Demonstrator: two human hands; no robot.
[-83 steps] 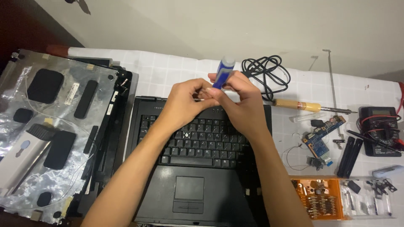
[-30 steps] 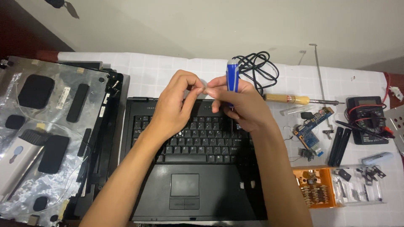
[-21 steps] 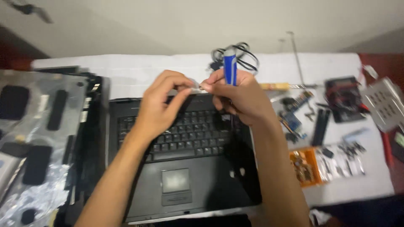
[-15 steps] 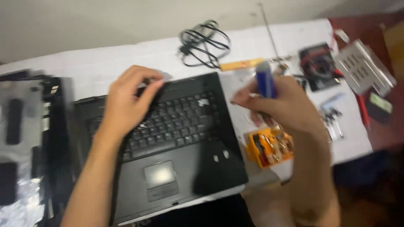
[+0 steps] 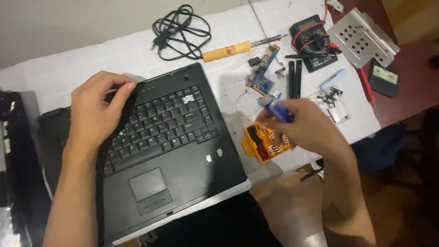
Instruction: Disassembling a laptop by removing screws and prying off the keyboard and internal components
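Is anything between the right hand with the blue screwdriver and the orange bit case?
Nothing visible. The right hand holds the blue screwdriver directly over the orange bit case, partly covering it. The left hand rests on the laptop keyboard, well clear.

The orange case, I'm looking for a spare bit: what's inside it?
The orange case holds rows of small metal bits. The right hand, holding a blue screwdriver, covers its far side.

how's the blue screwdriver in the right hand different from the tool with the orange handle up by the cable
The blue screwdriver is held off the table in the right hand, over the orange bit case; the orange-handled tool lies flat on the white cloth, untouched, beside the black cable. The orange-handled tool shows its long metal shaft; the screwdriver's tip is hidden by the fingers. Both are slim hand tools.
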